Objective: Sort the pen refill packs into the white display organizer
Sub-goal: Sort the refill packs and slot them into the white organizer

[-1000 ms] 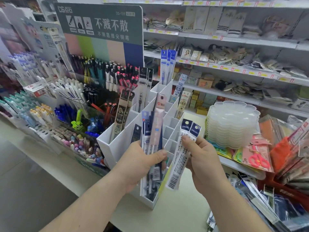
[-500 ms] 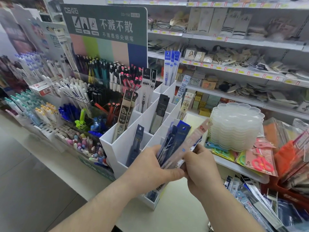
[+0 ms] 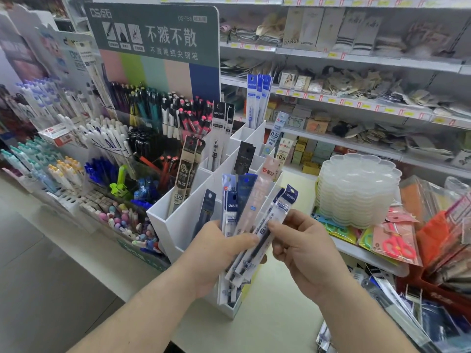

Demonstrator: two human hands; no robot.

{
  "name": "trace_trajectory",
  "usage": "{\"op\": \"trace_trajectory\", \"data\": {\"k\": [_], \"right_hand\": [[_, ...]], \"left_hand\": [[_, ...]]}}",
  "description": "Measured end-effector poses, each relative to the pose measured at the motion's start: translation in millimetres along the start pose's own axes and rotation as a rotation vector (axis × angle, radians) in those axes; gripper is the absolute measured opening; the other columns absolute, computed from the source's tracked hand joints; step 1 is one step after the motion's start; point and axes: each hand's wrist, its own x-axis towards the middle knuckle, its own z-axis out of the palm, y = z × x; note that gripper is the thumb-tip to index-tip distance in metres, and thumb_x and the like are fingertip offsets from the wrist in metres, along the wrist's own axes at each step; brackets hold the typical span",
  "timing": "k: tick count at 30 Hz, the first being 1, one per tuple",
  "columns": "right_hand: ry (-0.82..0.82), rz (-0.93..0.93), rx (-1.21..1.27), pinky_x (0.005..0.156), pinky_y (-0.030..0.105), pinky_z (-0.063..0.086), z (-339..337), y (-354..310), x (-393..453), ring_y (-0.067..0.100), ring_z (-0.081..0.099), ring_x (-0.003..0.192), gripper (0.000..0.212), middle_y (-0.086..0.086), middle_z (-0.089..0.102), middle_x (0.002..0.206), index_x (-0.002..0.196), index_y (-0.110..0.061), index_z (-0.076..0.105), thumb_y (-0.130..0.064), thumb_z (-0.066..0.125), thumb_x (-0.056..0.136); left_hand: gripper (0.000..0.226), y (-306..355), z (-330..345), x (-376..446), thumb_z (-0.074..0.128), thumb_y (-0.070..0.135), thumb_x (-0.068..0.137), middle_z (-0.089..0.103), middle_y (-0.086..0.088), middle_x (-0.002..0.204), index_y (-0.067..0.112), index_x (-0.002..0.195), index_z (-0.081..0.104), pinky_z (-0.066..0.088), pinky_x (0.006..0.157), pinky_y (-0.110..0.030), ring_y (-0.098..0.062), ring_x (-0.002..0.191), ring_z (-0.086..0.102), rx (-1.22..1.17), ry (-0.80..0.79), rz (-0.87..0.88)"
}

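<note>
My left hand (image 3: pixel 216 253) grips a fan of several pen refill packs (image 3: pixel 242 207), blue, white and pale pink, held upright in front of the white display organizer (image 3: pixel 183 220). My right hand (image 3: pixel 303 245) pinches a clear refill pack with a dark blue header (image 3: pixel 277 215), tilted to the right beside the fan and touching it. The organizer's stepped compartments hold other packs: beige-and-black ones (image 3: pixel 187 169) at the left, a black one (image 3: pixel 244 156) in the middle, tall blue ones (image 3: pixel 257 100) at the back. The organizer's lower front is hidden by my hands.
A pen display with a green sign (image 3: pixel 153 34) and racks of pens (image 3: pixel 158 115) stands left of the organizer. A stack of clear plastic trays (image 3: pixel 356 189) sits at the right. Packaged scissors (image 3: pixel 397 245) and loose packs (image 3: pixel 407 317) crowd the right edge. Shelves of goods run behind.
The view has shifted slightly. My right hand has drawn one clear, blue-headed pack out to the right of the fan. The fan in my left hand stands more upright.
</note>
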Motion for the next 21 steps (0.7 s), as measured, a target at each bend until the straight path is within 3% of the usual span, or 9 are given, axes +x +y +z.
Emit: {"op": "trace_trajectory", "data": {"k": [4,7,9,12,15,21], "right_hand": [[0.022,-0.06,-0.024,0.051,0.026,0.036,-2.9,-5.7,0.6,0.014,0.045,0.047,0.027,0.0,0.055,0.057,0.07,-0.012,0.064,0.007,0.064,0.088],[0.05,-0.077,0.023,0.049,0.022,0.04,-4.5,-12.6,5.6,0.014,0.047,0.047,0.041,0.001,0.054,0.057,0.056,-0.018,0.064,0.007,0.063,0.088],[0.045,-0.075,0.054,0.049,0.02,0.042,-3.5,-16.7,8.6,0.012,0.048,0.047,0.048,-0.001,0.056,0.057,0.049,-0.02,0.068,0.006,0.062,0.089],[0.004,-0.066,0.109,0.049,0.018,0.046,2.9,-20.3,10.7,0.01,0.051,0.047,0.046,0.002,0.059,0.061,0.05,-0.019,0.07,0.005,0.063,0.088],[-0.046,-0.058,0.143,0.046,0.018,0.046,13.1,-17.8,11.0,0.01,0.051,0.047,0.04,0.005,0.06,0.064,0.055,-0.016,0.071,0.007,0.063,0.087],[-0.081,-0.035,0.075,0.046,0.017,0.044,17.9,-12.8,7.8,0.011,0.05,0.047,0.039,0.003,0.06,0.062,0.056,-0.017,0.074,0.005,0.063,0.088]], "left_hand": [[0.03,5.4,-2.5,0.0,0.075,0.017,0.079,0.075,-0.016,0.101,0.006,0.106,0.07,0.056,0.092,-0.052,-0.031,0.096,0.072,-0.043,0.02,0.006],[0.004,15.3,-10.3,-2.1,0.069,0.006,0.089,0.076,-0.013,0.094,0.006,0.093,0.068,0.059,0.081,-0.046,-0.026,0.088,0.073,-0.057,0.13,0.051],[0.007,22.4,-16.8,-5.9,0.064,0.004,0.092,0.077,-0.011,0.094,0.004,0.098,0.066,0.06,0.079,-0.046,-0.026,0.086,0.074,-0.073,0.183,0.074],[0.012,26.8,-23.7,-14.0,0.071,0.011,0.088,0.078,-0.005,0.094,0.01,0.1,0.07,0.057,0.083,-0.044,-0.023,0.09,0.074,0.046,0.166,0.102],[0.013,23.4,-25.7,-18.5,0.078,0.006,0.081,0.075,-0.003,0.081,0.01,0.091,0.071,0.056,0.077,-0.033,-0.018,0.078,0.072,0.132,0.159,0.104],[0.019,20.9,-32.8,-22.3,0.078,0.0,0.079,0.076,-0.01,0.088,0.004,0.097,0.071,0.056,0.091,-0.044,-0.027,0.089,0.074,0.046,0.223,0.093]]}}
